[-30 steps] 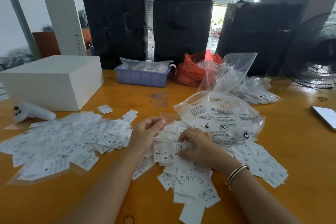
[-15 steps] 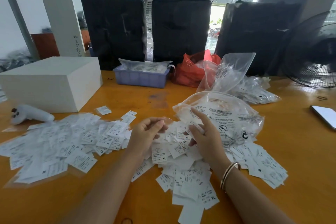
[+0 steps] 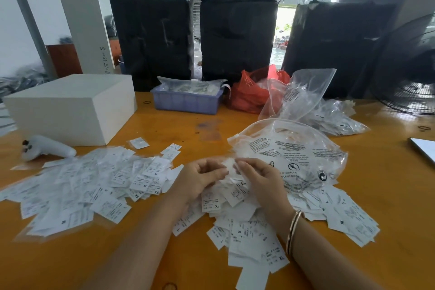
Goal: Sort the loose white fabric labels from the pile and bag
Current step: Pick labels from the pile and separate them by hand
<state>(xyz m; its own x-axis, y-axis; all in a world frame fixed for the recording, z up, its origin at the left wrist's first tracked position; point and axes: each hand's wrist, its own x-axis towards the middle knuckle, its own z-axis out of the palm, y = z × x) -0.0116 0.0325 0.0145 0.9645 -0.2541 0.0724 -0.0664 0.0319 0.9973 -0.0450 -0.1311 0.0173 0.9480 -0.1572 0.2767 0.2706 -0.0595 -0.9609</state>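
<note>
A heap of loose white fabric labels (image 3: 244, 231) printed with size letters lies in front of me on the orange table (image 3: 388, 195). A second, spread-out heap of labels (image 3: 89, 183) covers the table to the left. A clear printed plastic bag (image 3: 296, 155) lies just beyond the near heap, its mouth toward my hands. My left hand (image 3: 200, 179) and my right hand (image 3: 261, 179) meet above the near heap, fingers curled, pinching a blurred white label (image 3: 229, 164) between them.
A white box (image 3: 70, 106) and a white controller (image 3: 47, 148) sit at the left. Behind are a blue tray (image 3: 186, 101), a red bag (image 3: 251, 92) and more clear bags (image 3: 329, 115). A fan (image 3: 409, 70) and a phone (image 3: 423, 148) are at the right.
My right hand left the near heap, reached up to the bag's mouth, then came across to meet my left hand with a label. My left hand stayed put.
</note>
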